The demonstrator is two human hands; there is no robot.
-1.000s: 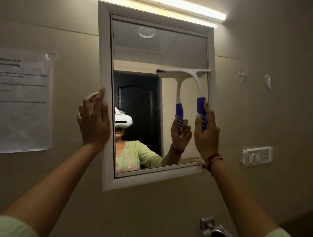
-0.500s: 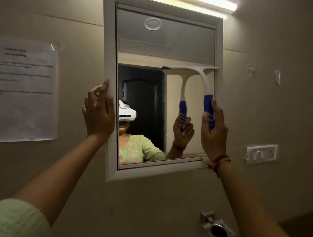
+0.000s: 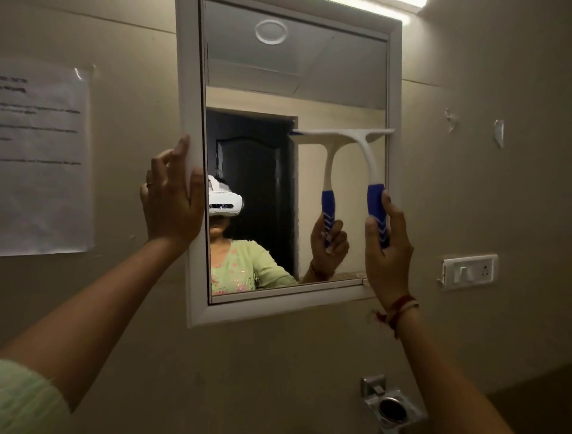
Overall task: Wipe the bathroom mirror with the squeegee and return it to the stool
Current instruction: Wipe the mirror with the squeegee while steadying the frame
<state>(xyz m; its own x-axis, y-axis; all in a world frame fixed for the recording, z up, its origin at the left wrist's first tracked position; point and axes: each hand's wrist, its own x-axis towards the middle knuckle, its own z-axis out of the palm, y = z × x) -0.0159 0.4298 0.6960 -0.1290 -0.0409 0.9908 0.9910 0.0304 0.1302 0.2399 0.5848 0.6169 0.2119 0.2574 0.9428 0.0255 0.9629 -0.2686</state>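
Two bare forearms reach up and forward from the lower corners toward a white-framed mirror [image 3: 289, 77] set in a beige wall [image 3: 479, 192], under a lit strip lamp [image 3: 387, 3] along the top edge. The mirror is the largest thing here; its glass reflects a dark doorway, a ceiling and the person in a pale green top.

Left of it, a printed paper sheet [image 3: 43, 161] is taped to the wall. The left arm rises at a slant from a pale green sleeve [image 3: 28, 399] in the bottom left corner. The left hand [image 3: 170, 198] lies against the mirror's left frame rail, back toward the camera, fingers [image 3: 182, 148] pointing up and loosely spread, thumb side wrapped onto the rail's inner edge. It grips nothing but the frame.

The right arm climbs more steeply from the bottom right, with red and pale threads tied round the wrist. The right hand [image 3: 388, 244] is closed round the blue grip of the squeegee [image 3: 368, 161], thumb extended up along the handle. The squeegee's white neck curves up and left to its blade, which lies level against the glass on the mirror's right half, at about mid height, its right tip reaching the right frame rail.

On the wall to the right sits a white switch plate [image 3: 469, 272], and below the mirror a small metal holder [image 3: 390, 405].
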